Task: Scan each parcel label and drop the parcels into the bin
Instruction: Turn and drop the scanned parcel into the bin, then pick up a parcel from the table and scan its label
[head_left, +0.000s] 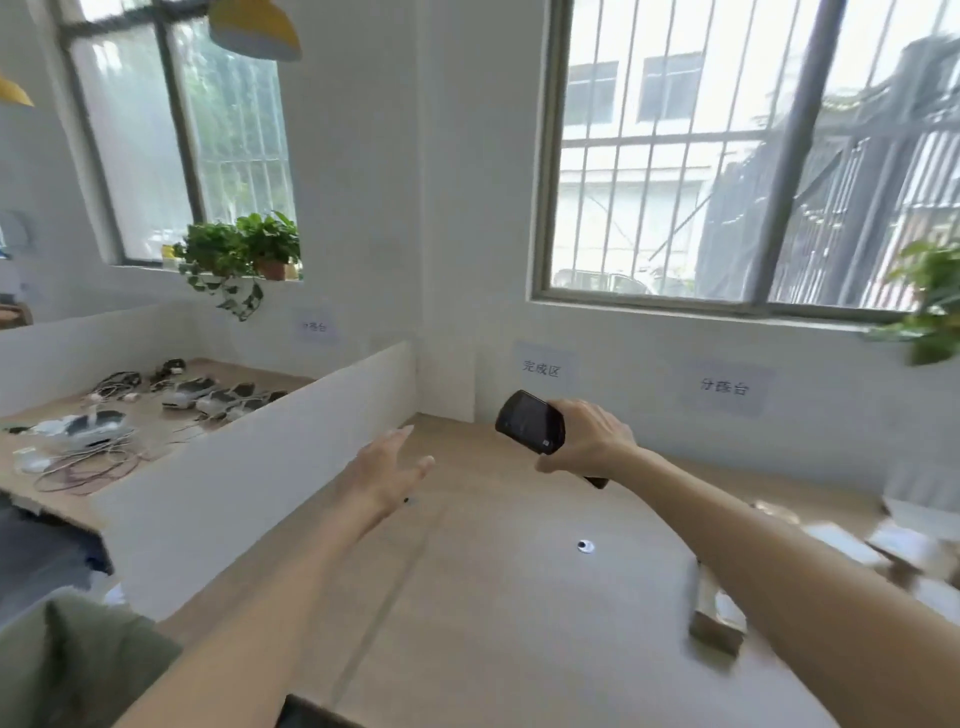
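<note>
My right hand (587, 439) grips a black handheld scanner (530, 422), held up above the middle of the wooden table (493, 597) with its dark screen facing me. My left hand (387, 470) reaches forward over the table with straight, spread fingers and holds nothing. Several parcels (883, 545), white and brown and blurred, lie at the table's right side. A small brown box (717, 618) lies just under my right forearm. No bin can be made out for certain; a dark edge (311, 714) shows at the bottom of the frame.
A white partition wall (249, 467) borders the table on the left; beyond it, another table holds headsets and cables (104, 415). A small round hole (585, 545) sits in the tabletop. Paper signs (540, 369) hang on the back wall under the barred window.
</note>
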